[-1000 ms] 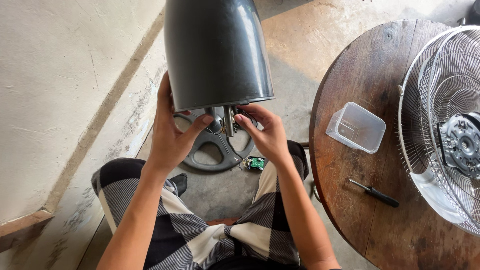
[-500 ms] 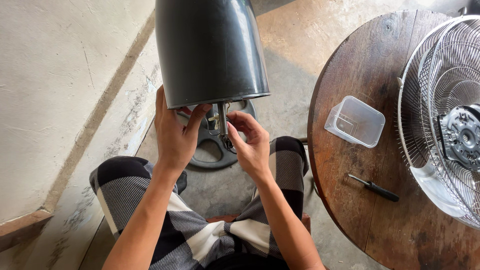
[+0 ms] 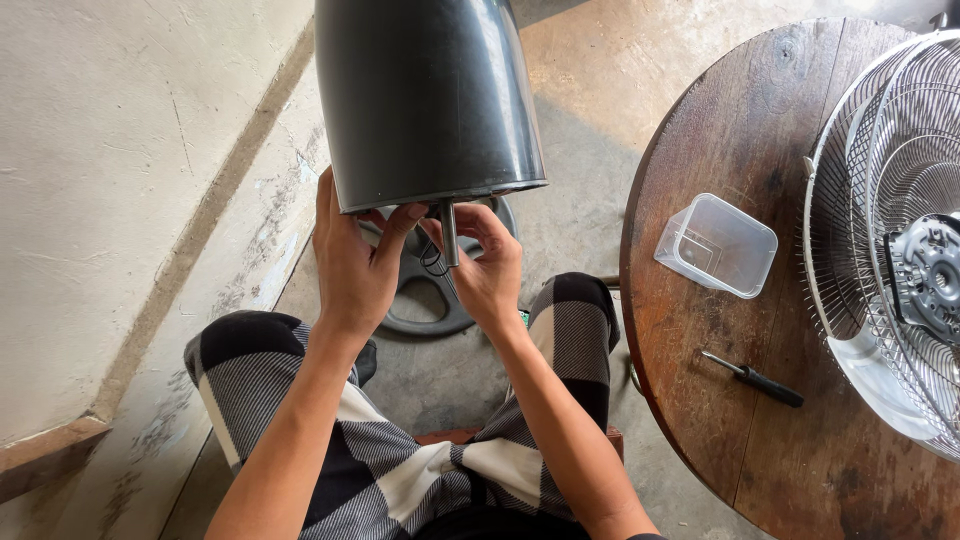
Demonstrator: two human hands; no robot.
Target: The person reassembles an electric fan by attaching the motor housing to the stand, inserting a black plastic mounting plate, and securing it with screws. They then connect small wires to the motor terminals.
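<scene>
A large dark grey plastic housing (image 3: 425, 100), cone-shaped, is held up in front of me with its open bottom facing down. My left hand (image 3: 352, 265) grips its lower rim from the left, thumb on the edge. A metal shaft (image 3: 450, 232) sticks out below the rim. My right hand (image 3: 485, 270) is curled around the shaft and some thin black wires (image 3: 432, 258) hanging beside it. I sit with checked black-and-white trousers (image 3: 400, 470) over my knees.
A dark round fan base (image 3: 425, 305) lies on the concrete floor under the housing. On the round wooden table (image 3: 720, 400) at right sit a clear plastic tub (image 3: 716, 245), a black-handled screwdriver (image 3: 755, 379) and a wire fan guard with motor (image 3: 895, 240). A wall runs along the left.
My right hand has shifted up and closer around the shaft and wires under the housing. The small green circuit board seen on the floor a second ago is now almost hidden behind my right wrist.
</scene>
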